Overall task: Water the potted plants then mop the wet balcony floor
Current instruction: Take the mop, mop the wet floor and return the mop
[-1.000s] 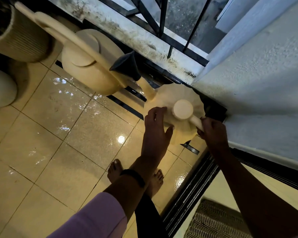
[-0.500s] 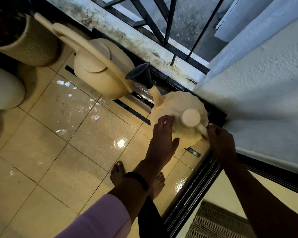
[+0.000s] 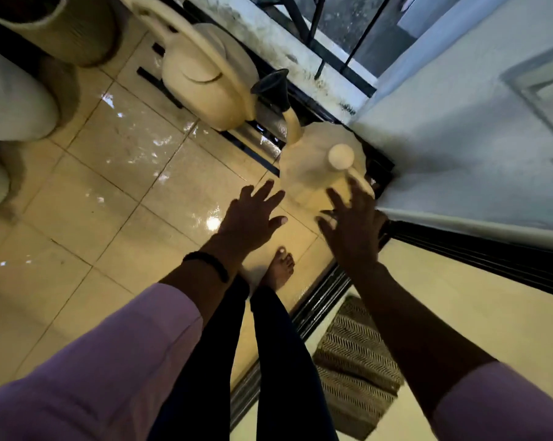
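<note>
Glossy beige tile floor (image 3: pixel 87 198), wet sheen; rough white wall (image 3: pixel 459 154); dark railing (image 3: pixel 332 49); patterned doormat (image 3: pixel 357 370).

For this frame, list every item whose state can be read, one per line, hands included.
Left hand: open, fingers spread, holding nothing.
Right hand: open, fingers spread, holding nothing.
Cream mop with round-ended handle: standing in the corner, head on floor.
Cream plastic watering can: upright on floor.
Glossy beige tiled floor: wet, shiny.
</note>
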A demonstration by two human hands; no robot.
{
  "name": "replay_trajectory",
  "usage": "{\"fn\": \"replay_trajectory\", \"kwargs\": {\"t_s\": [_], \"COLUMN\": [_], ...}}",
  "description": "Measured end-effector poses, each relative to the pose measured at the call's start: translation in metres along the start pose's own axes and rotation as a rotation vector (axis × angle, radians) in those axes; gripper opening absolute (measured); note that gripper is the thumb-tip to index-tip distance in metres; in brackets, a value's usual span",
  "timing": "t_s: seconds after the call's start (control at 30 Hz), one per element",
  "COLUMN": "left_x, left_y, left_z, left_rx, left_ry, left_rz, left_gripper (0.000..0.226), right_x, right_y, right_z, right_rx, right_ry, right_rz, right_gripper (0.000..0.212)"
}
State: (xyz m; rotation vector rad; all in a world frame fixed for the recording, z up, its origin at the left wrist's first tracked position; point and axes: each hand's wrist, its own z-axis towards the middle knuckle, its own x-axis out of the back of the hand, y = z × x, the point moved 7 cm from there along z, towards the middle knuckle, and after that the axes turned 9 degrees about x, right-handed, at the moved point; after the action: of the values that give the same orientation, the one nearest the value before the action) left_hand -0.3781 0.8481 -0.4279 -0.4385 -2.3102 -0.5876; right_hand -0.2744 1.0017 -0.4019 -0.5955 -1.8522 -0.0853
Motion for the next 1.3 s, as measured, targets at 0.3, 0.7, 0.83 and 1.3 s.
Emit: {"fn": "replay_trajectory", "kwargs": {"t_s": [0.3, 0.7, 0.83, 1.3], "left_x": [0.082, 0.100, 0.093, 0.072], "left_y": [-0.048, -0.186, -0.221, -0.335], "left_z": [-0.140, -0.307, -0.348, -0.472], "left_rx": [0.110, 0.450, 0.559, 1.023], "left_ry": [-0.105, 0.072, 0.054, 0.299], "left_rz": [0.102, -0.029, -0.151, -0.435], "left_gripper": [0.055, 0.056, 0.059, 0.053], "right_x": [0.058, 0.098, 0.091, 0.072], "right_y": [-0.129, -0.290, -0.356, -0.556], "right_z": [-0.053, -0.066, -0.083, -0.106], "right_rx": [0.343, 0.730, 0.905, 1.472], "right_ry": [-0.358, -0.378, -0.434, -0.487], "right_rz": [-0.085, -0.381, -0.469, -0.712], "right_gripper": [0.047, 0.049, 0.052, 0.038]}}
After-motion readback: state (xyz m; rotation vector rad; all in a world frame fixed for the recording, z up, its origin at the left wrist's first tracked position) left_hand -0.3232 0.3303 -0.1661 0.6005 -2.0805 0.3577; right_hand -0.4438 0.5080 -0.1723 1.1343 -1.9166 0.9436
